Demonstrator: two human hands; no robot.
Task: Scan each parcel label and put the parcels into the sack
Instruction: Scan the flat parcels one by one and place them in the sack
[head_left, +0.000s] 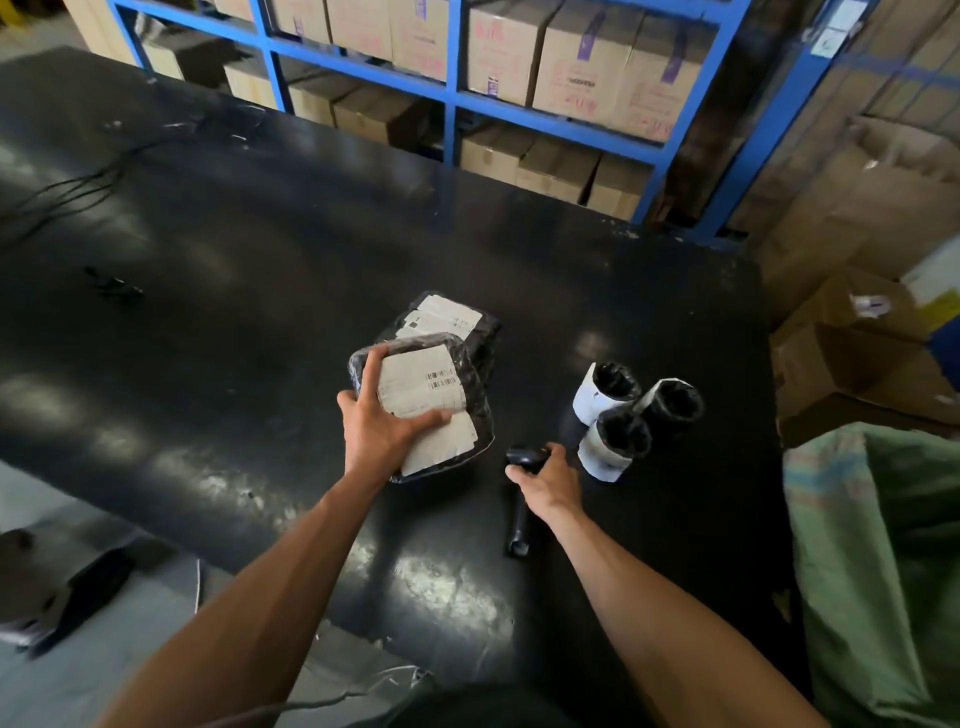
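Warehouse setup, blue racking (452, 98) full of cartons along the back, and a big black table (234, 270) taking up most of the view. Left hand (382, 423) has its fingers wrapped over the top parcel (423, 400), a flat black poly bag with a white label, barcode facing up. That parcel sits on a stack, with a second parcel (447, 317) peeking out at about 12 o'clock from it. Right hand (545, 480) is closed round the scanner (522, 499), which looks like it's lying on the table with its handle running back toward the person at 6 o'clock and the head pointing up toward 12. Three rolled parcels (631, 415) stand in a cluster just past the right hand at roughly 1 o'clock. Green sack (883, 561) is way over at 3 o'clock, mouth open at the table edge. The bit that matters, I reckon: the barcode is at about 10 o'clock from the scanner head, so the scanner needs lifting and swinging left, or the parcel tilts toward it. Label's long axis runs roughly toward 1 o'clock. Right hand is the one nearer the sack, but the left has the parcel, so after the beep it's a cross-body carry to 3 o'clock. Nothing looks scanned or bagged yet as far as I can tell.
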